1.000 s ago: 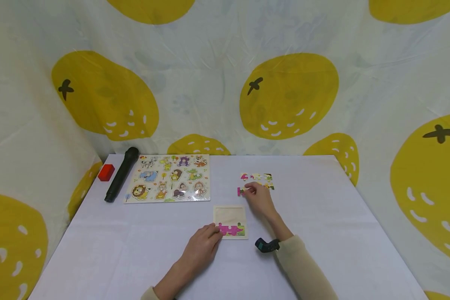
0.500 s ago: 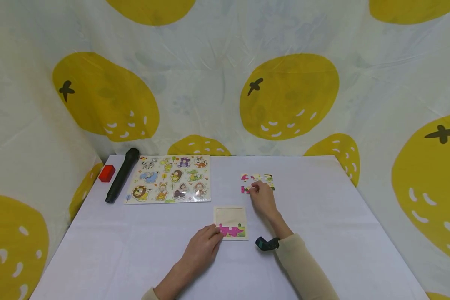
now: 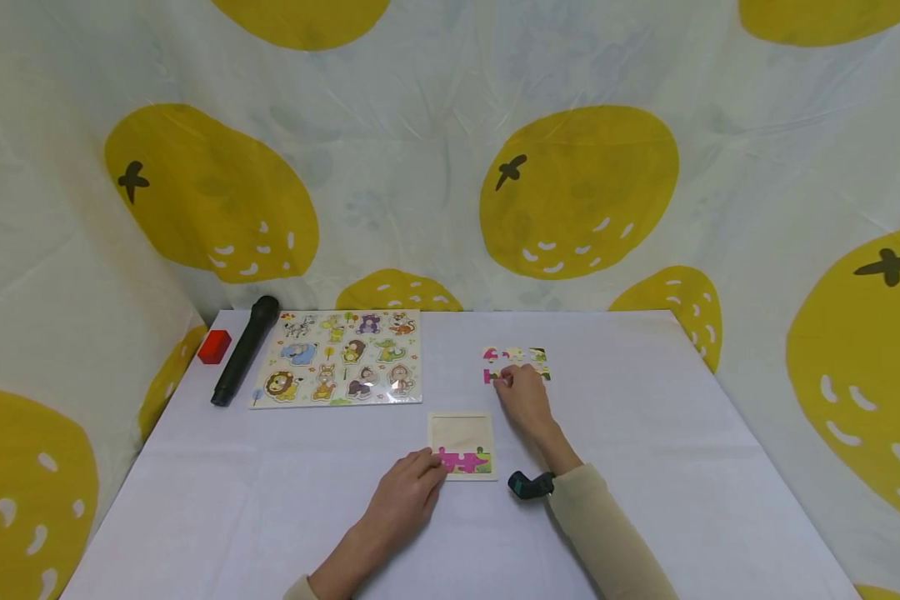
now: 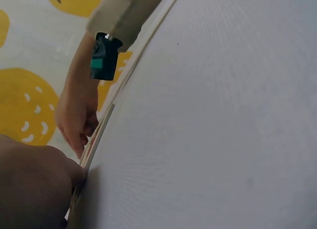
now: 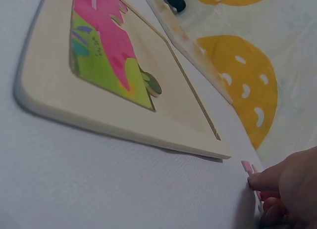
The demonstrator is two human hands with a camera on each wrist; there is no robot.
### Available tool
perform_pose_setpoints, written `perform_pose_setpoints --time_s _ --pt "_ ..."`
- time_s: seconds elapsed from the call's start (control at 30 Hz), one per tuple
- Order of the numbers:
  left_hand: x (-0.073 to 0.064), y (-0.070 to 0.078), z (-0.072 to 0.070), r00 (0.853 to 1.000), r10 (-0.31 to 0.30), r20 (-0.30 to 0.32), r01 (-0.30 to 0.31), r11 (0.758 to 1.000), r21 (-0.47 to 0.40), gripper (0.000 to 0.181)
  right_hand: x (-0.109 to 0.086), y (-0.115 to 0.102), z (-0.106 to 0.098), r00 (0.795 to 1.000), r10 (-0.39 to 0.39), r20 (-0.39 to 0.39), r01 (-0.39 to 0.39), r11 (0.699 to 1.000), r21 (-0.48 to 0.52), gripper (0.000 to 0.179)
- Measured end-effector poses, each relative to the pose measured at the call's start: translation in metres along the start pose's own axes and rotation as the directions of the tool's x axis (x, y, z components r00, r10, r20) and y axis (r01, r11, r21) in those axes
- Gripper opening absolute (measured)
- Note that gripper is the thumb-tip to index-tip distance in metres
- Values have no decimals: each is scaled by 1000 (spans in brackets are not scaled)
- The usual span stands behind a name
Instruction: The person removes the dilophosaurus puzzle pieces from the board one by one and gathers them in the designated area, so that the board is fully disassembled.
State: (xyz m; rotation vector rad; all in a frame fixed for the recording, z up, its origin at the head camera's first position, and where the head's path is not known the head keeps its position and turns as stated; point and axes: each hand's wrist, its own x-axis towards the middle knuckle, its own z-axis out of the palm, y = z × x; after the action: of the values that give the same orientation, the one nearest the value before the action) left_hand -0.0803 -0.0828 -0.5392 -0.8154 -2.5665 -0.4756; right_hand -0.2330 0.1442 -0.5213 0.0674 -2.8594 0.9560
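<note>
While resting left hand (image 3: 403,490) loosely on the near left corner of the wooden tray (image 3: 461,432), pinching a pink puzzle piece (image 3: 487,377) in right hand (image 3: 527,400), apart from left. Got joined pieces (image 3: 471,462) in tray beside left hand, loose pieces (image 3: 516,354) just beyond right, animal board (image 3: 335,360) beyond left, all on table (image 3: 660,433).

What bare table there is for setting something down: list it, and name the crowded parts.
The table right of the right hand and sleeve, out to its edge; its left front, bordered by the board and the left hand. Crowded: far left, with block, rod and board; middle, with frame and pieces.
</note>
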Motion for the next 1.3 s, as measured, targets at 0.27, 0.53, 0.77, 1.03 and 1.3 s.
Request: perform_pose_setpoints --time_s 0.27,0.53,0.77,1.03,1.3 --pt "0 1 1 1000 5 -8 -5 1000 2 20 2 1 -1 1000 7 3 -7 1000 -3 25" --pt "0 0 3 999 24 -37 -24 1000 4 19 -3 -1 -7 1000 -2 -6 3 1000 23 33" --pt "2 1 1 1000 11 -21 -11 1000 0 20 -8 -13 -18 1000 -30 -9 30 999 13 37" --pt "2 -2 1 999 10 -39 -11 1000 -29 17 -25 -24 -28 995 -97 14 96 995 31 41" --pt "2 -2 1 999 -45 -1 44 998 -49 12 -50 -27 -31 990 -108 87 107 994 12 44"
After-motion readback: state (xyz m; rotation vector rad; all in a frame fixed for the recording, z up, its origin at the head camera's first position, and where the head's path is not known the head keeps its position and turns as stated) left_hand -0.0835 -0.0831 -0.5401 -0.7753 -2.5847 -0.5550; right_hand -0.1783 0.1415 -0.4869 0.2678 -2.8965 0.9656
